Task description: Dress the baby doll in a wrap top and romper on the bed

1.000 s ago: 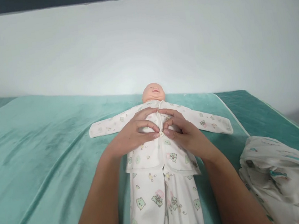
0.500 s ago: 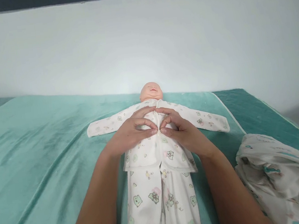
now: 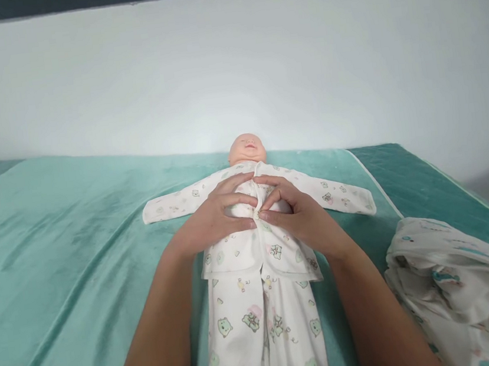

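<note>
A baby doll (image 3: 247,149) lies on its back, dressed in a white long-sleeved baby shirt (image 3: 239,255) and matching trousers (image 3: 241,338) with green bear prints. My left hand (image 3: 217,213) rests on the shirt's chest, thumb and fingers apart beside the front opening. On the other side, my right hand (image 3: 296,209) pinches the front edge of the shirt between thumb and forefinger, by a small fastener. Both sleeves stretch out sideways, and no doll hands show at the cuffs. The shirt's middle is partly covered by my fingers.
A crumpled white printed cloth (image 3: 456,276) lies at the right. Under everything spreads a light green blanket (image 3: 78,245), over a darker green cover (image 3: 409,186) on the right. Behind the doll's head stands a white wall (image 3: 229,60).
My left thumb has slid slightly down and away from its forefinger, which has parted from the shirt's edge. My right fingers stay pinched at the front opening. The doll has not moved.
</note>
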Motion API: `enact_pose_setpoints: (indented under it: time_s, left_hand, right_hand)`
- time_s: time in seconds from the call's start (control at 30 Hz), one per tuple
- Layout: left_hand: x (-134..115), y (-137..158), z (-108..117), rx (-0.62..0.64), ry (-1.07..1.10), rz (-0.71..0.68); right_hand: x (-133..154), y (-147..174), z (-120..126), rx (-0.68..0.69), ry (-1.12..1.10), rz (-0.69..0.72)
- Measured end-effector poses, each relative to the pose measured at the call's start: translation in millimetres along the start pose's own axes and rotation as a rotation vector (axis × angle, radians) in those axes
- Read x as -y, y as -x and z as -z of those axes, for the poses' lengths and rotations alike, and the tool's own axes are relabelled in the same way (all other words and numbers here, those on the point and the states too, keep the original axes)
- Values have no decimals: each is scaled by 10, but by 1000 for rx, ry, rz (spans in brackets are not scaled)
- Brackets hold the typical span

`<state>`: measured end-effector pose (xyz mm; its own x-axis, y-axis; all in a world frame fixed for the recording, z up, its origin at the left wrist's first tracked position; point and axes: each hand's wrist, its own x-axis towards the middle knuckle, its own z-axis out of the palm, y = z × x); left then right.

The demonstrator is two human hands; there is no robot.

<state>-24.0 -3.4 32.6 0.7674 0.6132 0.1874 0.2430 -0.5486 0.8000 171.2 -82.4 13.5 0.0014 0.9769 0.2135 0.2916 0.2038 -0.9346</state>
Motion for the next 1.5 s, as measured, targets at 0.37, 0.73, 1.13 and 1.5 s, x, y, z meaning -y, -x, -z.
enact_pose_setpoints:
  time_s: [0.37, 0.73, 1.13, 1.5]
  left_hand:
    - [-29, -37, -54, -44, -75, -45]
    - [-142, -67, -176, -140, -143, -51]
    - [-62, -50, -92, -64, -85, -57]
    - [-101, -40, -102, -139, 54, 36]
  right_hand:
    - [-20, -10, -56, -28, 15, 84]
    - [-51, -12, -59, -10, -181, 142]
    - [24, 7, -26, -18, 83, 80]
    - [-14, -12, 20, -10, 50, 92]
